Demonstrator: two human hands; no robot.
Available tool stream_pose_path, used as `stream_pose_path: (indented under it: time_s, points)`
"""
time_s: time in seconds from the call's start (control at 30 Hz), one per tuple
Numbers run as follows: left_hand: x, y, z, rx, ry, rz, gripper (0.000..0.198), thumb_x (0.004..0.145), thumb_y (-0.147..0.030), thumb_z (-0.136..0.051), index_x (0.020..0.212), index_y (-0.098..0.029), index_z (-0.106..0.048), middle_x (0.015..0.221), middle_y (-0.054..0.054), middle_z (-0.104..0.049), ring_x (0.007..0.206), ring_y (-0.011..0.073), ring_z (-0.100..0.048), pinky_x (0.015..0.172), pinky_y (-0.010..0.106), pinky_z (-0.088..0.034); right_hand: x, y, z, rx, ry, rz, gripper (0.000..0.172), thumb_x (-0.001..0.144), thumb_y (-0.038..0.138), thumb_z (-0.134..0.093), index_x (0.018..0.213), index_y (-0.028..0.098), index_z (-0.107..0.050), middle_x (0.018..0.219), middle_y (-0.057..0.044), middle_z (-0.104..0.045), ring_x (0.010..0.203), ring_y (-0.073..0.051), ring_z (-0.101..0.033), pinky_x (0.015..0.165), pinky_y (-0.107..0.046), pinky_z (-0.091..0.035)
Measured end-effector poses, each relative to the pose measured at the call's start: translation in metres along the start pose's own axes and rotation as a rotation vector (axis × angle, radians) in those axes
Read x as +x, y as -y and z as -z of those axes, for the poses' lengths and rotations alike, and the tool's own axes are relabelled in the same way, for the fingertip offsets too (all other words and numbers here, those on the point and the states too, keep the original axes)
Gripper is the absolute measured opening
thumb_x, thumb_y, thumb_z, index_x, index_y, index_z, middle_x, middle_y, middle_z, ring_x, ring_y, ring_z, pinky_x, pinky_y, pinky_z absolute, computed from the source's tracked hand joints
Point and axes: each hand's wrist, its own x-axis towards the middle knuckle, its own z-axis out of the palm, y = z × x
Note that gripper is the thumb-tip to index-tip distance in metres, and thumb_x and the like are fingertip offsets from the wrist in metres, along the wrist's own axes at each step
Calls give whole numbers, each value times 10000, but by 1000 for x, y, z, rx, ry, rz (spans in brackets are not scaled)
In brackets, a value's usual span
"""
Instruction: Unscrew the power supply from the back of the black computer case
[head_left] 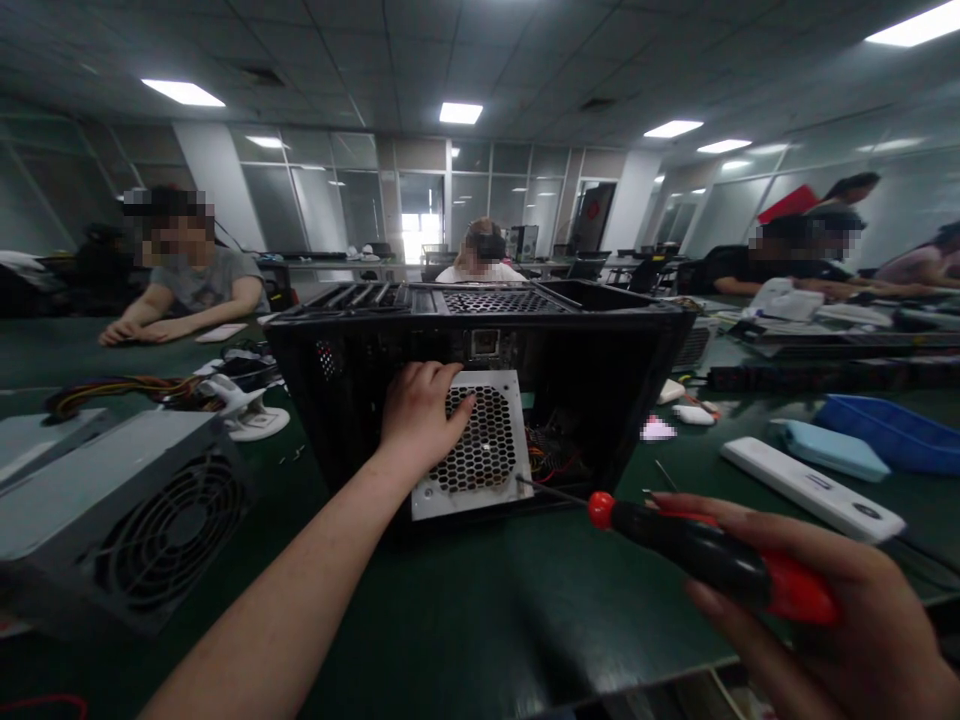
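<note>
A black computer case (pixel 480 309) stands open towards me on the green table. At its opening is a power supply (pixel 506 385) with a silver, honeycomb-vented face. My left hand (pixel 424 415) is wrapped round the upper left of this unit, its thumb over the vent. In my right hand (pixel 847 590) is a red and black screwdriver (pixel 690 545), held by its handle between thumb and fingers. The shaft points left, and its tip meets the lower right corner of the silver face. Coloured wires (pixel 551 455) show inside the case, right of the unit.
Another power supply (pixel 112 520) with a round fan grille lies at the left. Small screws (pixel 292 455) are scattered near the case. On the right are a white power strip (pixel 814 487), a light blue box (pixel 832 450) and a blue tray (pixel 892 432). Several people sit at tables beyond.
</note>
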Motion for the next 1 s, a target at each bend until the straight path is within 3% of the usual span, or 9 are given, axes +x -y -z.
stream_pose_path:
  time_s: [0.1, 0.23, 0.3, 0.47, 0.53, 0.6, 0.73, 0.87, 1.0]
  points:
    - [0, 0, 0, 1, 2, 2, 356, 853, -344, -538, 1153, -160, -595, 1070, 84, -625, 1012, 273, -520, 887, 407, -437, 5, -3, 0, -30, 12, 75, 376, 826, 320, -647, 1169, 267, -504, 1111, -4, -604, 984, -115, -603, 911, -126, -463]
    - [0, 0, 0, 9, 5, 3, 355, 857, -343, -533, 1153, -158, -597, 1076, 88, -626, 1011, 275, -521, 891, 409, -436, 10, 5, 2, -171, 34, 86, 348, 878, 480, -559, 1126, 244, -496, 1000, -26, -628, 864, -163, -639, 659, -173, -563]
    - [0, -1, 0, 13, 5, 5, 357, 860, -345, -526, 1155, -156, -597, 1082, 91, -626, 1015, 277, -522, 893, 411, -436, 11, 14, 2, -267, 31, 86, 346, 905, 520, -504, 1100, 235, -494, 949, -29, -629, 787, -167, -649, 613, -191, -562]
    - [0, -1, 1, 21, 10, 11, 350, 863, -349, -520, 1155, -170, -592, 1090, 87, -631, 1026, 279, -527, 899, 411, -436, 6, 26, -6, -210, -20, -78, 350, 915, 544, -494, 1072, 231, -494, 947, -16, -626, 723, -121, -647, 558, -131, -514]
    - [0, -2, 1, 23, 10, 13, 346, 863, -345, -520, 1153, -171, -592, 1090, 88, -633, 1028, 281, -527, 898, 414, -436, 5, 21, -8, -116, -30, -78, 320, 895, 484, -562, 1077, 232, -486, 966, -13, -629, 790, -118, -645, 607, -117, -514]
    - [-1, -2, 2, 22, 10, 12, 349, 864, -344, -519, 1153, -163, -593, 1086, 90, -634, 1027, 281, -528, 895, 414, -437, 5, 15, -8, -21, -16, -45, 326, 874, 381, -609, 1123, 230, -461, 1027, -22, -618, 916, -120, -625, 750, -129, -512]
    - [0, -1, 1, 17, 10, 8, 360, 861, -351, -525, 1156, -157, -596, 1083, 91, -633, 1022, 279, -530, 887, 408, -440, 5, 11, -2, 87, 88, -13, 374, 860, 287, -600, 1182, 220, -421, 1265, -74, -497, 1167, -157, -509, 982, -220, -429]
    - [0, -1, 1, 18, 9, 7, 356, 861, -346, -522, 1156, -160, -597, 1080, 88, -631, 1016, 277, -529, 888, 406, -439, 4, 14, 1, 86, 188, 72, 305, 892, 226, -531, 1177, 210, -426, 1239, -75, -533, 1144, -137, -533, 947, -169, -435]
    - [0, -1, 1, 18, 10, 7, 358, 861, -346, -524, 1158, -159, -594, 1082, 88, -631, 1016, 275, -528, 896, 403, -437, 5, 11, -1, 86, 130, 19, 297, 882, 257, -569, 1150, 234, -443, 1142, -42, -601, 1054, -135, -592, 898, -163, -471]
